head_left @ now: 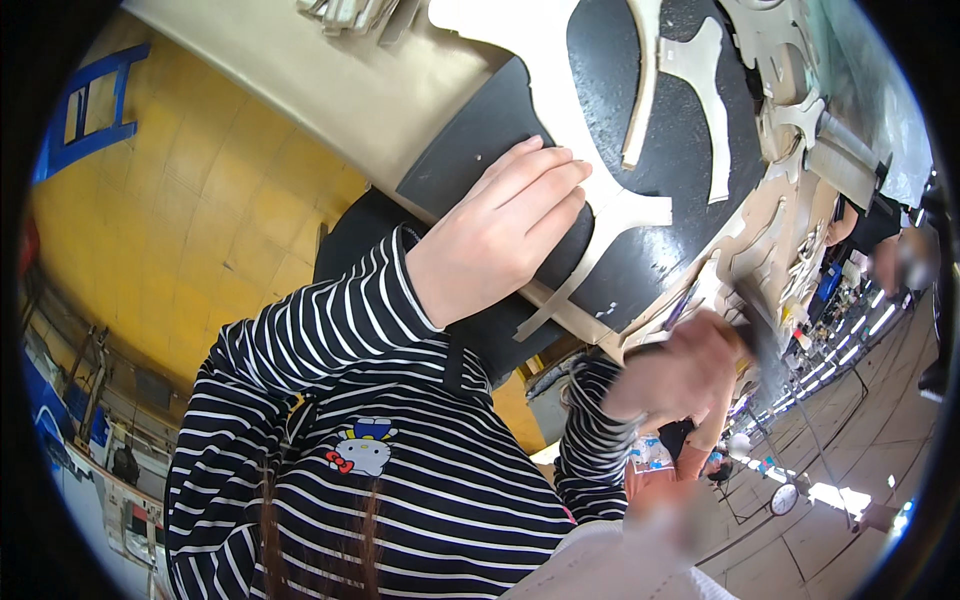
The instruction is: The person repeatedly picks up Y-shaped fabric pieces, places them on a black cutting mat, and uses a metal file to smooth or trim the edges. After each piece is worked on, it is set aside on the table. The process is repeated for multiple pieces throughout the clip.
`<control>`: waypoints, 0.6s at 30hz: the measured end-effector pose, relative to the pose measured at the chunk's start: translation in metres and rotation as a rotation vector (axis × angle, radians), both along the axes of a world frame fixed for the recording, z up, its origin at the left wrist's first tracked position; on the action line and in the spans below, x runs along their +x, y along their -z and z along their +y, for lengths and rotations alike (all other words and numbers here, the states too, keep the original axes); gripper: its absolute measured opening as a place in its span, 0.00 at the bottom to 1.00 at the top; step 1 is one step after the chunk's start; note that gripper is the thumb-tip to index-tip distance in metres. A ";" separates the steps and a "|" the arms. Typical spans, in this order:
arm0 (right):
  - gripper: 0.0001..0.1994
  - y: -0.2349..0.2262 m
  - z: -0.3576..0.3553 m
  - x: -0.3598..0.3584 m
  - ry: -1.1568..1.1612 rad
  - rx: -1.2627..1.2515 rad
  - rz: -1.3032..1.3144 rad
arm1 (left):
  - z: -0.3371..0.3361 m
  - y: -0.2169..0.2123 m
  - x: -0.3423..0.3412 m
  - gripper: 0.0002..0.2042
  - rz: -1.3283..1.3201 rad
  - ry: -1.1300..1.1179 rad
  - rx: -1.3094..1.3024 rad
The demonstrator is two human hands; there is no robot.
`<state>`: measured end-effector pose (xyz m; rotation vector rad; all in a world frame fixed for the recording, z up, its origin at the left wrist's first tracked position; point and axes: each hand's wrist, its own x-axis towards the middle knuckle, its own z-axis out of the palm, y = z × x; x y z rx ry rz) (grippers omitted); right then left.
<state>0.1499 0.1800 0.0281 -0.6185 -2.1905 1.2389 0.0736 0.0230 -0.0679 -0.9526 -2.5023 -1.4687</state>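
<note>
Centrally, your left hand (505, 225) lies flat, fingers extended and close together, its fingertips at the cream cut piece (622, 211); the piece runs beneath and beyond them across the black mat (655, 265) on the table (330, 90). Your right hand (680, 365), blurred, is near the mat's lower right, beside a dark object (762, 335); whether its fingers grip this cannot be told.
</note>
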 end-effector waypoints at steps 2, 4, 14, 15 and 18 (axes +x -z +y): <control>0.09 0.008 0.000 -0.004 -0.199 0.304 -0.751 | 0.001 0.000 -0.001 0.15 0.010 0.002 0.001; 0.10 0.002 0.002 -0.005 -0.093 0.394 -0.643 | 0.001 0.001 -0.002 0.15 0.012 0.002 0.011; 0.08 -0.001 -0.005 0.005 -0.184 0.443 -0.589 | 0.000 -0.001 -0.003 0.14 0.012 0.014 0.016; 0.08 -0.003 -0.003 0.008 -0.163 0.462 -0.545 | 0.000 -0.001 -0.003 0.14 0.008 0.009 0.028; 0.11 -0.001 -0.008 0.013 0.272 0.139 0.104 | 0.000 -0.002 -0.002 0.14 -0.017 0.011 0.031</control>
